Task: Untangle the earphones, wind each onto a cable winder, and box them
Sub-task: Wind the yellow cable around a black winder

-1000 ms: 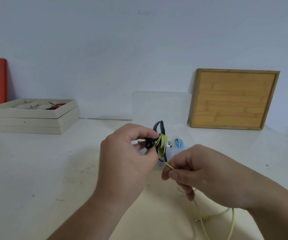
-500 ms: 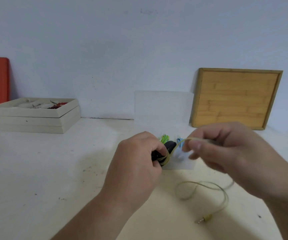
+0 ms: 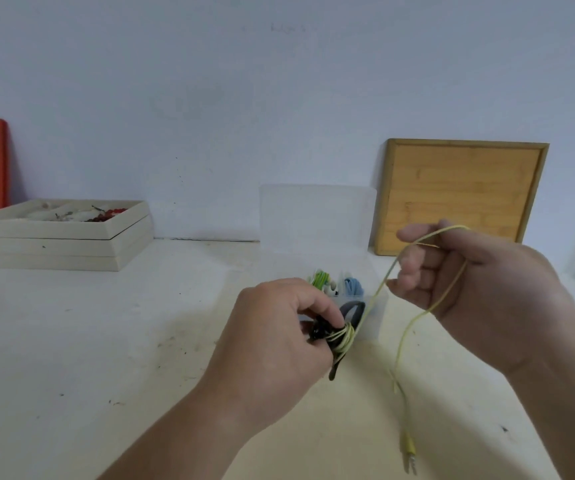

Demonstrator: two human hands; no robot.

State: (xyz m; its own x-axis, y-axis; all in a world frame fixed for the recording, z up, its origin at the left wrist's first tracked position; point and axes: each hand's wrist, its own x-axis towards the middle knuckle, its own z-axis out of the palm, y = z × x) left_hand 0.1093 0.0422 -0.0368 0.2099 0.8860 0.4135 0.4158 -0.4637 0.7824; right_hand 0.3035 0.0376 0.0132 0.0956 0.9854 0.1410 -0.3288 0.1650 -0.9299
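white table | beige trays back left | clear box centre | wooden board back right

A black winder, partly wound with yellow cable, is pinched in the left hand. The cable's loose length is held up in the curled right hand, with its plug low over the white table. An open clear box is seen just behind.

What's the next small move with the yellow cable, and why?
Probably bring the right hand round for another wrap: the left hand grips the dark winder with few turns on it, and the yellow cable trails loose to its plug.
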